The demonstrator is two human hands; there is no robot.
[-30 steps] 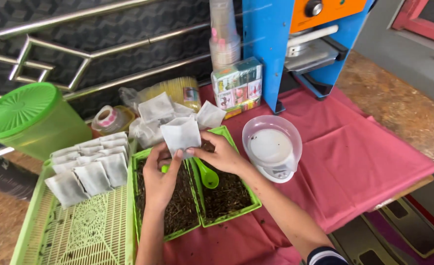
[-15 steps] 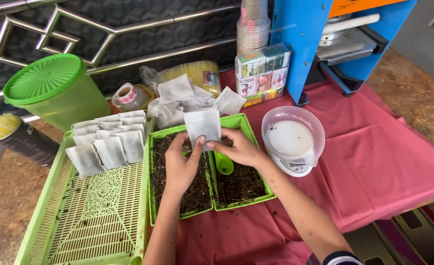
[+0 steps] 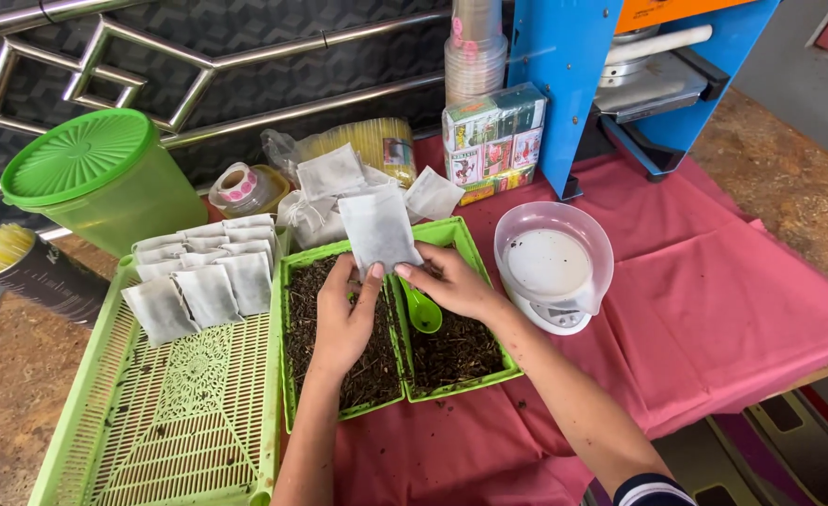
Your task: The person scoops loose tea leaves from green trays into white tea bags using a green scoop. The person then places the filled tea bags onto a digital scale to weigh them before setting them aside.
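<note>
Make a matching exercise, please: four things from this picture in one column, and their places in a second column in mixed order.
Things:
1. white filter bag
2. green scoop
3. kitchen scale
4. filled bags

Places:
A. on the pink cloth, right of the trays
B. held by left hand and right hand
C. on the latticed green tray
D. in the right tray of loose tea

Pairs: 1-B, 2-D, 3-A, 4-C
</note>
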